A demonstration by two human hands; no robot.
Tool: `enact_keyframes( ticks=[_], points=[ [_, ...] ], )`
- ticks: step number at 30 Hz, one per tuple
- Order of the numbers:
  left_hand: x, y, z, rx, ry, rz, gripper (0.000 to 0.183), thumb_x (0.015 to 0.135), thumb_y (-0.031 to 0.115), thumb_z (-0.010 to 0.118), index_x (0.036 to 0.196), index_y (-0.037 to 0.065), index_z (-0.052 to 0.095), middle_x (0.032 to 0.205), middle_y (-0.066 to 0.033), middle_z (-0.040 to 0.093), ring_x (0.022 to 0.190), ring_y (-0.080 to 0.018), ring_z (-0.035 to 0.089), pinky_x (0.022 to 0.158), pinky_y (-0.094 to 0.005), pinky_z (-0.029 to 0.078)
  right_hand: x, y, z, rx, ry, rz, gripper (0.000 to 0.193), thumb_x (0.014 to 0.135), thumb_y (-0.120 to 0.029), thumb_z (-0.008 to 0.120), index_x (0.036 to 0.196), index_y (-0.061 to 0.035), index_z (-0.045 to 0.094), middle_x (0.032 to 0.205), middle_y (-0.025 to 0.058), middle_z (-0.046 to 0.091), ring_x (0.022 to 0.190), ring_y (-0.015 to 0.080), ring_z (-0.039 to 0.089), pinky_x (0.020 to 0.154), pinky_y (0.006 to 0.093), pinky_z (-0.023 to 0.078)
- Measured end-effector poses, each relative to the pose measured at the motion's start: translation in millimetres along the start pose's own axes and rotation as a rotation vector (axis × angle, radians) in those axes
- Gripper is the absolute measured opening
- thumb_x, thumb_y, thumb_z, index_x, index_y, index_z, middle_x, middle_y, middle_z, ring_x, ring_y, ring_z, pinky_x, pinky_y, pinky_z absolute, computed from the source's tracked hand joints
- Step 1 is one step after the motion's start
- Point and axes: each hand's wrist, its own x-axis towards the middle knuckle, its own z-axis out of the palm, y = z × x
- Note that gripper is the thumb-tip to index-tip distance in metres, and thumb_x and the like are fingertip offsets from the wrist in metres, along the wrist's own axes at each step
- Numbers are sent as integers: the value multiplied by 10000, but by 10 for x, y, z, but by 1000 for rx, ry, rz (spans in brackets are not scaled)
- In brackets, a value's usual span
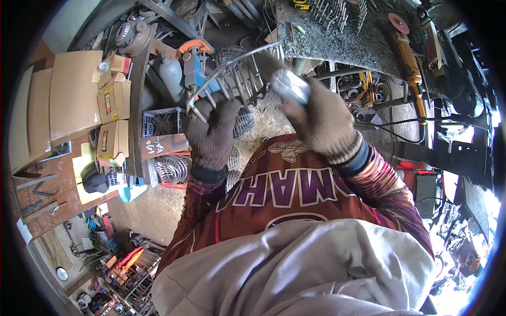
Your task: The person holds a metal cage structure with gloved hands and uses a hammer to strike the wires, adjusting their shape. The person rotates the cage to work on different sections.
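Note:
My left hand, in a brown knit glove, is closed around the near end of a curved metal rack with several prongs along its bar. The rack is held up in front of me, slanting away to the right. My right hand, gloved the same way, grips a shiny silver, rounded tool. A dark, blurred part at the tool's far end is close to the rack's prongs; whether they touch I cannot tell. The tool's exact kind is unclear.
A dark workbench with upright metal pins stands ahead; an orange-yellow angle grinder lies at its right. A grey gas cylinder and blue machine stand left. Cardboard boxes sit on the left table, coiled wire below.

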Motion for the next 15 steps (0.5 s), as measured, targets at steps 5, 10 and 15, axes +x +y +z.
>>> enact_keyframes(
  ticks=[5, 10, 15],
  points=[
    [84, -117, -81, -43, 115, 68, 124, 810, 104, 713, 865, -5, 694, 727, -44, 666, 629, -106, 577, 597, -279, 460, -60, 328, 195, -1, 73, -113, 559, 863, -456, 645, 1108, 31, 522, 690, 209, 588, 594, 352, 634, 491, 428, 487],
    [85, -70, -77, -117, 74, 64, 162, 814, 75, 686, 941, -22, 661, 865, -61, 671, 761, -128, 616, 644, -284, 488, -47, 378, 249, 148, 56, -110, 480, 880, -407, 645, 1064, 20, 526, 753, 216, 615, 620, 365, 640, 530, 424, 499],
    [48, -248, -185, -386, 233, -112, 330, 815, 59, 659, 1120, -35, 578, 1109, -124, 632, 975, -211, 628, 768, -360, 563, -126, 340, 197, 533, 46, -68, 463, 928, -343, 579, 1204, 21, 503, 907, 219, 648, 827, 376, 655, 705, 419, 507]
  ],
)
